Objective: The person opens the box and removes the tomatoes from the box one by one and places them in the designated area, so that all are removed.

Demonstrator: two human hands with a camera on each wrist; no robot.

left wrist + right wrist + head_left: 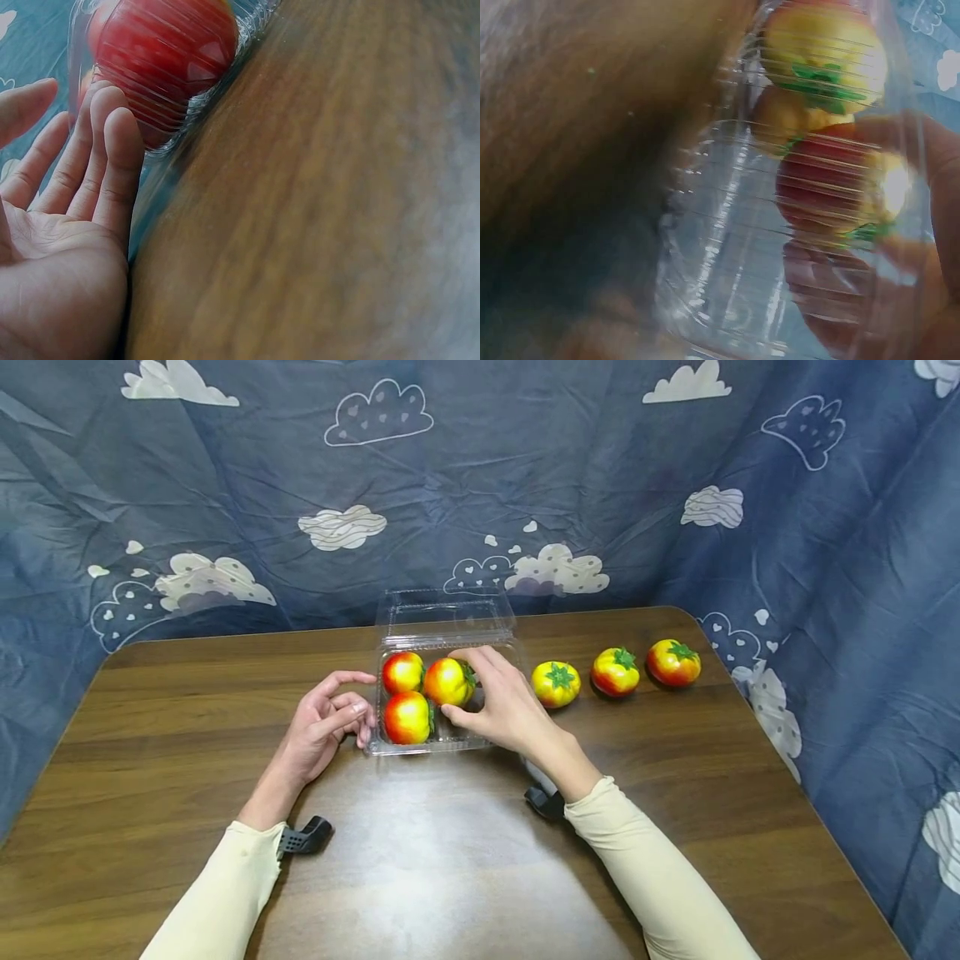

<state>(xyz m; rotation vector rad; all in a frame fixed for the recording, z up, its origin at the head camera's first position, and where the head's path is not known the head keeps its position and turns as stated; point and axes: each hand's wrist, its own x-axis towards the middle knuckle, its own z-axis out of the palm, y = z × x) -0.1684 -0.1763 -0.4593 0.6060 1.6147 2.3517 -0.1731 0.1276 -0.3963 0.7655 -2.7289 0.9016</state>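
A clear plastic clamshell container (465, 745) stands with its lid raised at the back. Two red-and-yellow tomatoes sit along its left side, a rear tomato (402, 672) and a front tomato (407, 718). My right hand (510, 702) reaches into the box and grips a third tomato (448, 682) between thumb and fingers, beside the rear one. Through the ribbed wall, the right wrist view shows this held tomato (821, 180). My left hand (318, 727) is at the container's left wall, fingers loosely bent, fingertips right by the plastic; the left wrist view shows its palm.
To the right of the container, three more tomatoes line up on the wooden table (225, 702): a near one (556, 685), a middle one (615, 672) and a far one (673, 663). A blue cloud-patterned curtain (450, 485) hangs behind the table and along its right.
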